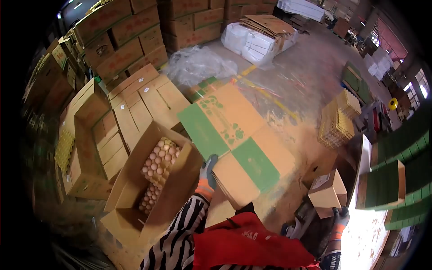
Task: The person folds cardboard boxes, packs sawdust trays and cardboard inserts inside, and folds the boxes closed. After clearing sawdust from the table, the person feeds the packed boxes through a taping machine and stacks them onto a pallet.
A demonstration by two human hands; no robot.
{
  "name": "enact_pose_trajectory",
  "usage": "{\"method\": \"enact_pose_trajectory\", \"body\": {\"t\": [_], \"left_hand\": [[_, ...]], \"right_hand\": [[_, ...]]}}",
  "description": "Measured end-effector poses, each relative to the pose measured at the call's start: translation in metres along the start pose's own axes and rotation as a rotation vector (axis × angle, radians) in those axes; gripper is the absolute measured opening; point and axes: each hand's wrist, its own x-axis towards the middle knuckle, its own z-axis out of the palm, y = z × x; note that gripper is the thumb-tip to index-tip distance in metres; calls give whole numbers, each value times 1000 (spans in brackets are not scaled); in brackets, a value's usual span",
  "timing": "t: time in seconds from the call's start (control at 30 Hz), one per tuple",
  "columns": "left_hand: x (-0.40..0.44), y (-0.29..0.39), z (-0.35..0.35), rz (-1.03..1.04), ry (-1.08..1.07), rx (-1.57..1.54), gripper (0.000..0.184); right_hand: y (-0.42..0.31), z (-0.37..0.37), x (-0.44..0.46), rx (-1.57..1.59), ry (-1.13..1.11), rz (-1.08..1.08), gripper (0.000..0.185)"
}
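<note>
My left hand [208, 172], in a grey glove with an orange cuff, is closed on the edge of a flattened cardboard carton [252, 130] with green panels and green print. Left of it stands an open cardboard box [130, 193] holding several brown eggs [158, 163] on trays. At the lower right, my right hand [340, 217], gloved the same way, has its fingers curled at the bottom edge of a small cardboard box [325, 196] with a white label. Its thumb is hard to make out.
Closed cartons [144, 96] and a large open box [83, 148] stand at the left, stacked boxes [130, 36] behind them. Plastic film [198, 65] lies on the floor near a wrapped bundle [252, 40]. Egg trays [335, 123] and green crates [382, 184] stand at the right.
</note>
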Motion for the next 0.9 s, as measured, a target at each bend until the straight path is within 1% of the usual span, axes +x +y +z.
{"method": "enact_pose_trajectory", "body": {"t": [0.03,0.13,0.17,0.2,0.27,0.33,0.4,0.47,0.5,0.53,0.6,0.67,0.7,0.73,0.8,0.83,0.9], "left_hand": [[38,0,8,36,55,-8,44],[130,-2,18,77,176,-126,44],[167,-7,9,134,247,-153,47],[202,-1,5,155,281,-206,48],[257,9,-7,186,362,-328,51],[301,16,-28,221,447,-456,53],[331,22,-57,208,400,-562,54],[356,42,-66,195,317,-684,57],[379,38,-88,250,339,-669,59],[391,53,-89,270,366,-682,55],[429,60,-112,406,430,-638,52],[466,75,-133,458,434,-671,51],[478,86,-138,449,418,-696,51],[494,79,-163,480,405,-704,50],[514,78,-192,387,493,-698,50],[510,92,-177,196,855,-591,50],[505,60,-214,144,1012,-450,48]], "right_hand": [[-18,26,29,-7,-9,-33,22],[-70,109,121,-63,-36,-122,22],[-103,141,150,-219,-35,-208,21],[-131,176,181,-219,-108,-313,19],[-200,254,229,-80,-249,-356,18],[-263,335,265,-85,-342,-487,18],[-324,417,280,92,-491,-691,19],[-402,499,270,147,-612,-890,20],[-427,545,257,218,-716,-796,20],[-451,593,242,287,-815,-698,19],[-509,670,208,335,-953,-796,19],[-539,763,175,360,-1029,-1015,17],[-558,798,154,361,-1083,-1046,17],[-576,831,132,375,-1131,-1071,18],[-594,888,98,308,-1170,-1199,19],[-590,908,84,240,-1224,-1228,20],[-574,957,63,91,-1327,-1303,23]]}}
